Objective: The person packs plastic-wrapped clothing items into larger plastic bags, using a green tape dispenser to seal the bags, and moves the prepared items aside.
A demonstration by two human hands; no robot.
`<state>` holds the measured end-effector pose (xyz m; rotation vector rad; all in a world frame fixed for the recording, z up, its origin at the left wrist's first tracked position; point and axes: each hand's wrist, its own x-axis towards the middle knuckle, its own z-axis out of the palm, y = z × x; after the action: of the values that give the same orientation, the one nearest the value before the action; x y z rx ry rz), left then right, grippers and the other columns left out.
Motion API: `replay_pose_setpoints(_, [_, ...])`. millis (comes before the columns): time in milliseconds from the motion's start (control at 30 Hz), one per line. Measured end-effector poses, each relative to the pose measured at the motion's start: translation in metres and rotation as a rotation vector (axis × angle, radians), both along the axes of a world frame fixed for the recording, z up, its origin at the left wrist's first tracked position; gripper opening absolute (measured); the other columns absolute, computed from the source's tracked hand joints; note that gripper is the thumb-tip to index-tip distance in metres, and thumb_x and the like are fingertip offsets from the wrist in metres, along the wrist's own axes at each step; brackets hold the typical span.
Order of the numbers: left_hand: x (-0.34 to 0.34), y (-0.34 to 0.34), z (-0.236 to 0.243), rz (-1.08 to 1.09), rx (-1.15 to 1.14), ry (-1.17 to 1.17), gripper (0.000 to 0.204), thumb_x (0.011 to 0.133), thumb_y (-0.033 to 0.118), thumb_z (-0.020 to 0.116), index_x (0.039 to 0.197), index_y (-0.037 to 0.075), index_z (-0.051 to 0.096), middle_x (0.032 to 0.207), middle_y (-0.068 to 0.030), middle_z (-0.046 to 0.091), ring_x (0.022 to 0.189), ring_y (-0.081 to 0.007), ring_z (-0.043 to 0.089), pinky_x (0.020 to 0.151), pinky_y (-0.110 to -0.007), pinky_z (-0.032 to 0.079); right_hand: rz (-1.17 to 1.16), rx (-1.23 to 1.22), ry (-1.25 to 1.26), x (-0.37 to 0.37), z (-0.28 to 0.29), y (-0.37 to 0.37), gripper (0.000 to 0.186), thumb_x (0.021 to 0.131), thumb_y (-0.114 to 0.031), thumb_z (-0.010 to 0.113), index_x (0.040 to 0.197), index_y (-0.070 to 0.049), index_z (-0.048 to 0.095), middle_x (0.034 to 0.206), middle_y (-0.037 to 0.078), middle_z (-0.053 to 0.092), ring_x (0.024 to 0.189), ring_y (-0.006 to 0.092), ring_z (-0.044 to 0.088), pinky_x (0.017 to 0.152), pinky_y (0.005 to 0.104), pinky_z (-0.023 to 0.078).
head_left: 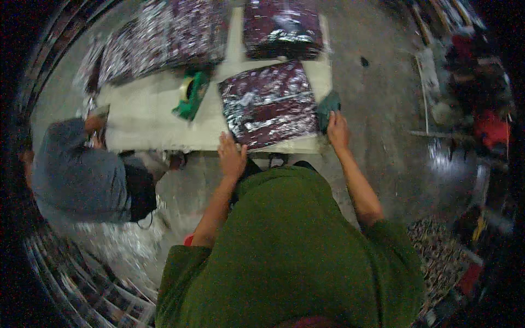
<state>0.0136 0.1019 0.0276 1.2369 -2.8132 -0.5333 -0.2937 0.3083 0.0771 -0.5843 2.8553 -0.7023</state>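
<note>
A dark maroon garment in shiny clear plastic wrap (269,104) lies on a pale table (147,117) in front of me. My left hand (232,156) rests flat on the near left corner of that packet, fingers spread. My right hand (337,130) is at the packet's right edge, touching a dark green piece of cloth (328,107) there. Whether the fingers close on the cloth is hard to tell. My green shirt fills the lower middle of the view.
A second wrapped maroon packet (282,28) lies farther back, and a larger pile of wrapped packets (158,38) at the back left. A green tape dispenser (191,94) sits mid-table. A person in grey (76,175) stands at the left. Clutter lines the right side.
</note>
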Motion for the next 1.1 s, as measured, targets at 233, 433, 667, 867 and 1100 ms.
replay_pose_setpoints(233, [0.02,0.027,-0.03,-0.124,-0.024,-0.202,0.065,0.096,0.041,0.042,0.142,-0.004,0.032,0.153,-0.0215,0.022,0.142,-0.0359,0.02,0.115,-0.051,0.016,1.034,-0.063,0.151,0.148,0.027,-0.119,0.048,0.09,-0.043,0.054,0.131,-0.019,0.054,0.144,0.017,0.041,0.128,0.0433,0.04,0.105,0.0598,0.03])
replay_pose_setpoints(433, [0.01,0.024,-0.005,-0.123,0.207,-0.291,0.066,0.095,0.041,0.042,0.147,0.003,0.028,0.152,-0.0178,0.027,0.142,-0.033,0.022,0.117,-0.048,0.012,1.22,0.117,0.218,0.173,-0.027,-0.191,0.049,0.095,-0.045,0.042,0.141,-0.028,0.044,0.156,0.009,0.022,0.142,0.0412,0.014,0.111,0.064,0.009])
replay_pose_setpoints(667, [0.007,0.016,-0.002,-0.068,0.139,-0.066,0.074,0.096,0.047,0.04,0.149,0.001,0.017,0.158,-0.0139,0.012,0.146,-0.028,0.011,0.117,-0.043,0.011,1.045,0.163,0.4,0.106,-0.07,-0.303,0.051,0.098,-0.042,0.039,0.144,-0.02,0.04,0.154,0.014,0.024,0.14,0.0412,0.022,0.111,0.0595,0.019])
replay_pose_setpoints(867, [0.017,0.013,-0.002,-0.077,0.143,-0.023,0.074,0.095,0.048,0.039,0.149,0.001,0.019,0.158,-0.0139,0.011,0.146,-0.0281,0.011,0.117,-0.043,0.011,0.824,-0.041,-0.091,0.08,-0.038,-0.34,0.051,0.098,-0.034,0.041,0.139,-0.003,0.04,0.141,0.025,0.04,0.128,0.042,0.041,0.102,0.053,0.037])
replay_pose_setpoints(1100, [0.013,0.003,-0.003,-0.254,0.306,-0.195,0.075,0.093,0.049,0.041,0.148,0.001,0.022,0.158,-0.0117,0.012,0.146,-0.0281,0.011,0.117,-0.043,0.011,1.401,0.037,0.153,0.139,-0.013,-0.137,0.045,0.089,-0.019,0.051,0.13,-0.001,0.048,0.142,0.022,0.04,0.127,0.0374,0.042,0.103,0.0441,0.039])
